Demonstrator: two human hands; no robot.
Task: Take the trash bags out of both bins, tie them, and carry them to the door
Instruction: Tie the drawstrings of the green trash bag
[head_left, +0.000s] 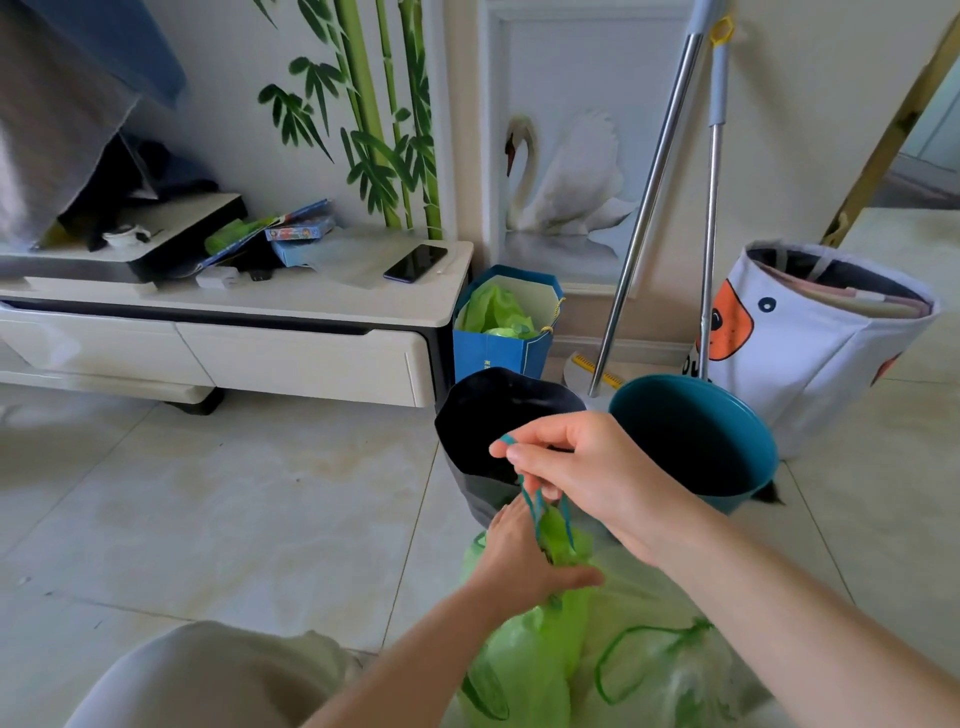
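Observation:
A green trash bag (550, 639) sits on the floor in front of me, its neck gathered. My left hand (519, 561) clamps that neck. Above it, my right hand (576, 462) pinches the bag's teal drawstring (535, 506) and holds it taut upward. A second, paler green trash bag (670, 670) with its own green drawstring loop lies just to the right. Behind my hands stand two bins: a black bin (483, 410) and a teal bin (696, 436), both without a bag inside as far as I can see.
A blue paper bag (498, 353) holding green plastic stands beside a white low cabinet (311, 332) with a phone (415, 262) on top. Two mop handles (639, 228) lean on the wall. A white fabric basket (810, 353) stands at the right. Tiled floor lies to the left.

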